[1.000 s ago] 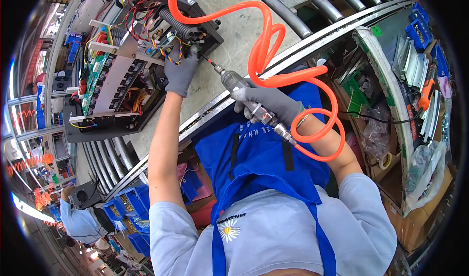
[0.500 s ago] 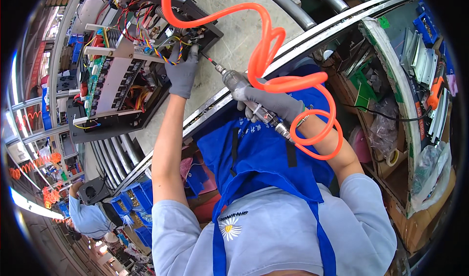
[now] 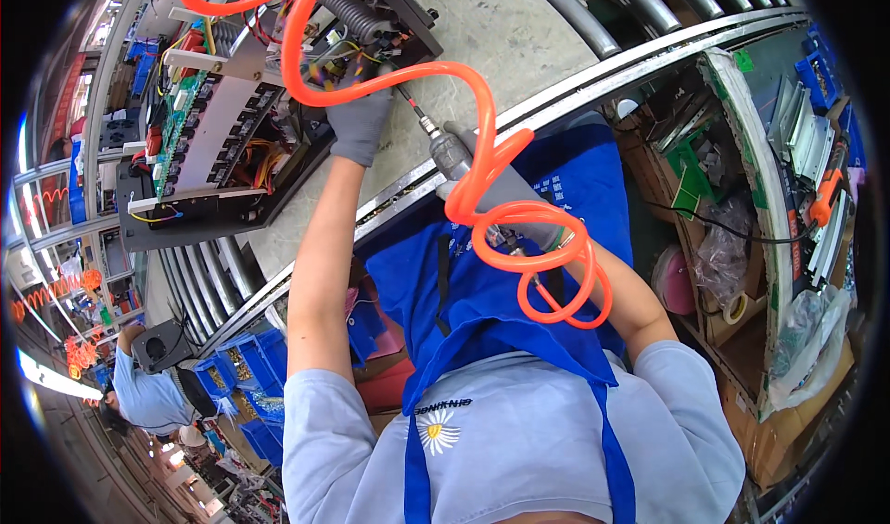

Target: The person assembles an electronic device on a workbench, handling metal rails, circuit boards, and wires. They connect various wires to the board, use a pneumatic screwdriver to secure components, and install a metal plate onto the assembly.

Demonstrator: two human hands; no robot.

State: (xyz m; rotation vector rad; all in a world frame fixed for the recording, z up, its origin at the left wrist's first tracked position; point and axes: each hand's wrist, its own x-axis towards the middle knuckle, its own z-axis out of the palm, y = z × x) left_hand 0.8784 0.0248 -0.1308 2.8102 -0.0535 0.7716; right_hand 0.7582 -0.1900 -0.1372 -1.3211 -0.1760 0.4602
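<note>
My right hand (image 3: 508,189), in a grey glove, is wrapped round a pneumatic screwdriver (image 3: 451,156). An orange air hose (image 3: 295,47) loops over that hand and crosses in front of my left one. The driver's thin bit (image 3: 407,94) points up-left into an open black-framed electrical unit (image 3: 190,235) and its tip is lost among the parts. My left hand (image 3: 360,127), also gloved in grey, reaches into the unit beside the bit; wires and the hose hide its fingers. Coloured wires, a grey corrugated tube (image 3: 355,12) and green circuit boards (image 3: 185,135) fill the unit.
The unit stands on a grey worktop (image 3: 496,19) with metal rollers (image 3: 570,14) beyond. At right, a shelf holds metal brackets (image 3: 805,121) and an orange-handled tool (image 3: 828,190). Blue parts bins (image 3: 264,362) hang lower left, near another person (image 3: 148,396) in light blue.
The orange hose has swung down and left, now crossing my left hand. The view has shifted slightly. My right hand still holds the screwdriver, whose bit stays close to my left hand.
</note>
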